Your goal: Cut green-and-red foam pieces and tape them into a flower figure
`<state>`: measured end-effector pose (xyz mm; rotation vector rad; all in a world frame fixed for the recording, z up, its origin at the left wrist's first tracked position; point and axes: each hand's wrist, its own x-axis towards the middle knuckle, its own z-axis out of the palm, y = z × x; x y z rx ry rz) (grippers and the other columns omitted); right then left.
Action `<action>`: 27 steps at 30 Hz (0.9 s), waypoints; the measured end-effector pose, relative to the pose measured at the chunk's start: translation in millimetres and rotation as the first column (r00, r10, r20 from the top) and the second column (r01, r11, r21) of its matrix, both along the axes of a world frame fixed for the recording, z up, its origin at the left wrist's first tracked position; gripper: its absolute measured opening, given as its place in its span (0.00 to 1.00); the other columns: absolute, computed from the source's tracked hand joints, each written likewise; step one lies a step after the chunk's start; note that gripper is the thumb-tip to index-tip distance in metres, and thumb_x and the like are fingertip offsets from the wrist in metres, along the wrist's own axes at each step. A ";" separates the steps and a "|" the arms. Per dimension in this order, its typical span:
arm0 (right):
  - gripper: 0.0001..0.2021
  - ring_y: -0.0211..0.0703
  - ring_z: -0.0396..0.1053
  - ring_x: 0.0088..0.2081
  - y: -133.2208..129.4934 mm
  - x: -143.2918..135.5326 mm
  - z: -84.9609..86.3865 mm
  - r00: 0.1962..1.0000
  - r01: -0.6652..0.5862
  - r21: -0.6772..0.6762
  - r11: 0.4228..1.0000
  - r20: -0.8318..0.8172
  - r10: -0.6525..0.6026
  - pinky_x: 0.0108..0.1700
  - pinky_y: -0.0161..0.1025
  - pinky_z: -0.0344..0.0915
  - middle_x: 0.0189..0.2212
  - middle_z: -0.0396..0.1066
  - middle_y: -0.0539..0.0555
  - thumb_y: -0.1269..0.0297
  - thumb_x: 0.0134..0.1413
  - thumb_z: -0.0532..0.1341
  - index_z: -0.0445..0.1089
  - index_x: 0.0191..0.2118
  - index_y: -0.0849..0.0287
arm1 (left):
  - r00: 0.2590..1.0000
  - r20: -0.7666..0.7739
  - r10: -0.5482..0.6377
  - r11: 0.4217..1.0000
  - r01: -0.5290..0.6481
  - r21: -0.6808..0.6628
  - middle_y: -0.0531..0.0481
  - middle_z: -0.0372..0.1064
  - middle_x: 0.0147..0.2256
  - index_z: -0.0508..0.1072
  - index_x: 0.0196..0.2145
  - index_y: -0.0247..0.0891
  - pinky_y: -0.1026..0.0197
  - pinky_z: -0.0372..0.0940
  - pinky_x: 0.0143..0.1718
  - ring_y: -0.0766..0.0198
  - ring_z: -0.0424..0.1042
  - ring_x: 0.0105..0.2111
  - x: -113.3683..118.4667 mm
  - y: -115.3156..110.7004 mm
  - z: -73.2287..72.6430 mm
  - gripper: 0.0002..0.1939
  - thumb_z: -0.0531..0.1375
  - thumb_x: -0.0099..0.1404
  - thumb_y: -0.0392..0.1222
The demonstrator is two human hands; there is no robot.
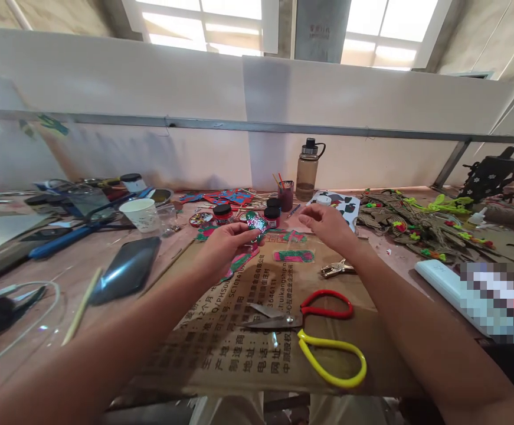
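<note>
My left hand (226,248) pinches a small glittery green and pink piece (257,223) above the cardboard. To its right, my right hand (327,225) is raised with thumb and fingers drawn together; whether anything small is between them cannot be made out. Beneath the hands lies a flattened printed cardboard sheet (221,336). On it are a pink and green painted strip (294,256), a metal hole punch (337,269) near my right wrist, and scissors (278,323) with one red and one yellow handle, blades slightly apart. Another pink and green piece (248,258) is partly hidden by my left hand.
Paint jars (222,213), a brush cup (286,196) and a bottle (307,171) stand toward the back. On the left are a paper cup (139,213), a phone (126,268) and a stick (82,307). Cardboard branches (398,221) and a white power bank (442,283) lie right.
</note>
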<state>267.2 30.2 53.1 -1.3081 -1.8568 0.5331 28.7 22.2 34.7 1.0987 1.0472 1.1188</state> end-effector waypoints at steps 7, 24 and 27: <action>0.06 0.44 0.72 0.37 16.9 16.5 -17.3 0.878 0.078 -0.129 0.989 0.478 -0.007 0.37 0.35 0.62 0.38 0.78 0.57 0.67 0.57 0.63 0.77 0.38 0.61 | 1.000 0.023 0.011 0.996 -0.009 -0.091 0.55 0.68 0.22 0.70 0.28 0.35 0.68 0.64 0.23 0.68 0.72 0.22 -7.1 4.3 -5.6 0.16 0.74 0.47 0.37; 0.13 0.54 0.67 0.52 32.5 -0.7 -62.4 0.783 0.297 -0.110 0.948 0.597 -0.176 0.54 0.43 0.58 0.46 0.73 0.63 0.59 0.56 0.67 0.78 0.43 0.61 | 0.953 -0.292 -0.083 0.993 0.103 0.053 0.47 0.75 0.27 0.74 0.28 0.35 0.61 0.66 0.29 0.60 0.75 0.28 7.2 27.1 -18.6 0.16 0.72 0.47 0.48; 0.13 0.53 0.67 0.53 29.9 -0.8 -60.9 0.785 0.302 -0.105 0.947 0.591 -0.185 0.55 0.43 0.58 0.45 0.73 0.61 0.60 0.56 0.67 0.76 0.45 0.61 | 0.926 -0.362 -0.105 0.990 0.133 0.052 0.50 0.74 0.24 0.74 0.26 0.36 0.62 0.64 0.26 0.59 0.73 0.26 19.1 33.5 -26.7 0.16 0.72 0.45 0.48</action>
